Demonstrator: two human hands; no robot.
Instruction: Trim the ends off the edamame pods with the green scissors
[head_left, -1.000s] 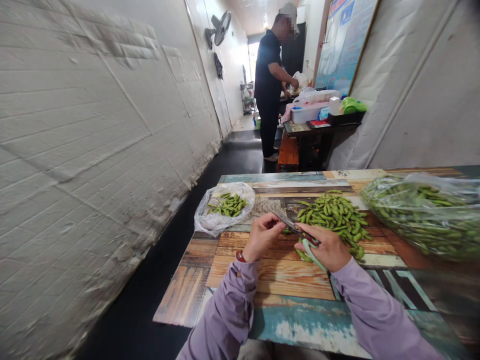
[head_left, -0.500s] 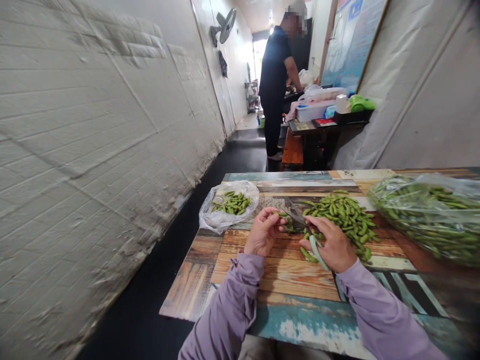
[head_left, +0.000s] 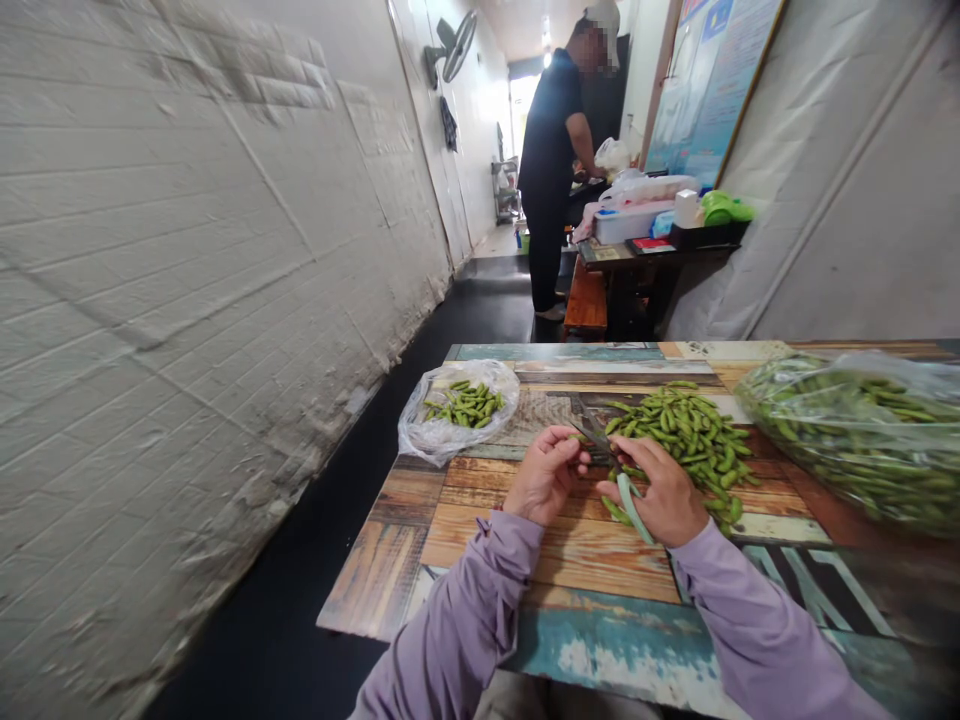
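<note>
Green-handled scissors (head_left: 630, 500) are in my right hand (head_left: 660, 490), their grey blades pointing up and left. My left hand (head_left: 547, 472) is closed in a pinch on a green soybean pod, mostly hidden by the fingers, with its tip beside the blades. A heap of soybean pods (head_left: 690, 435) lies on the table just beyond and right of my right hand. To the left, a clear plastic bag (head_left: 420, 425) lies spread open with a smaller lot of pods (head_left: 466, 405) in it.
A large clear bag (head_left: 862, 440) full of pods rests at the table's right. The table (head_left: 390, 570) has a wood-plank pattern. Beyond it, a person in dark clothes (head_left: 551, 140) stands by another table with boxes (head_left: 630, 222) and a bench (head_left: 586, 298). A wall (head_left: 187, 250) runs along the left.
My left hand has moved a little right and down, bringing the pod closer to the scissors and my right hand. My right hand has shifted only slightly left.
</note>
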